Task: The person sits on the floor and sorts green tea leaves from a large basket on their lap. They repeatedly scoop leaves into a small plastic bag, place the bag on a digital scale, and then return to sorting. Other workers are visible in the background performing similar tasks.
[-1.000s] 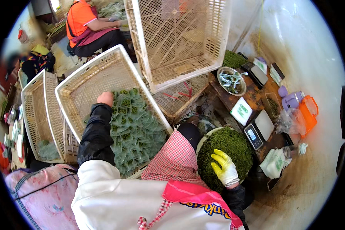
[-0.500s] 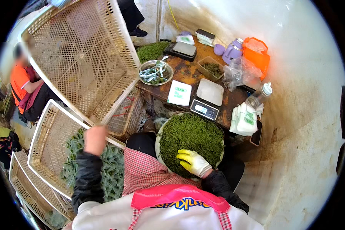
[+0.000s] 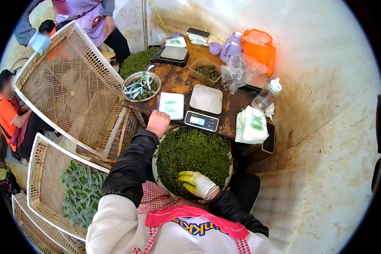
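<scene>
My bare left hand (image 3: 158,122) is at the near-left corner of a stack of flat white bags with green print (image 3: 172,105). Its fingers are curled; whether they grip a bag is hidden. Below it sits a round basin (image 3: 155,166) heaped with small green berries (image 3: 194,154), like fresh peppercorns. On the near side of that heap rests my right hand (image 3: 199,185) in a white and yellow glove, fingers apart and nothing visible held. Just past the basin is a digital scale (image 3: 206,100) with a bare pan and a lit display.
A large tilted plastic crate (image 3: 72,84) is held by a co-worker's blue-gloved hand (image 3: 40,43). Another crate (image 3: 42,169) has filled clear packets (image 3: 82,192). The wooden table (image 3: 173,78) bears a steel bowl (image 3: 142,86), second scale (image 3: 170,55), jar (image 3: 266,95) and tied bag bundle (image 3: 252,126).
My left hand has swung from above the packet crate rightward to the bag stack. My right hand stays on the berries. The view has shifted, showing a co-worker at the big crate.
</scene>
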Demonstrator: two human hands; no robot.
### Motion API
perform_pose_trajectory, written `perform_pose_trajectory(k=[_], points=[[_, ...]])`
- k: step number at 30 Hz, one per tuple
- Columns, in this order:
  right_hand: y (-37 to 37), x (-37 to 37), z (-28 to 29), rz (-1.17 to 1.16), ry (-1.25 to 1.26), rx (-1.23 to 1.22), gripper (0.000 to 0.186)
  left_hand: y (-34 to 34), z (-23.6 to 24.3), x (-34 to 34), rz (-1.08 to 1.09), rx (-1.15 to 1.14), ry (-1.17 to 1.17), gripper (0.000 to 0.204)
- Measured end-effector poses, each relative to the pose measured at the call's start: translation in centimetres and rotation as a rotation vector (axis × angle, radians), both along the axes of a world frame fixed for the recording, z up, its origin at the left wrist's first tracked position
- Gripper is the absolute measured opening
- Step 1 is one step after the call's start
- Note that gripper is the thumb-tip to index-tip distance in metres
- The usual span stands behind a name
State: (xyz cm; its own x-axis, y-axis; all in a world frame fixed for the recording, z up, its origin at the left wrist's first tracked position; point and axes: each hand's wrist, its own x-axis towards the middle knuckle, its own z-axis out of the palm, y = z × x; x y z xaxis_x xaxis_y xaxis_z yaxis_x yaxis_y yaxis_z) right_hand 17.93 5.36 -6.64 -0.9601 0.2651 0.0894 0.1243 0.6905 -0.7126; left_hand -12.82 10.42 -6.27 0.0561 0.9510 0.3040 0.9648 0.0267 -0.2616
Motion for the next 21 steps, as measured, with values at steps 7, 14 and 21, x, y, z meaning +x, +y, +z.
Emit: perform_pose_trajectory(k=[7,14,21], points=[[2.3,-3.3,1.7,-0.126,0.2,-0.067,0.034,-2.0,3.0,-0.2,-0.039,0.17,-0.122,0.01],[6.4,-9.3,3.0,-0.788,0.392,-1.029,0.024,-6.8,6.0,8.4,-0.239,0.177,-0.545,0.008],[3.3,-7.6,-1.0,-0.705,0.394,-0.597,0.018,-9.7,4.7,14.0,0.0,0.295,-0.469,0.016]])
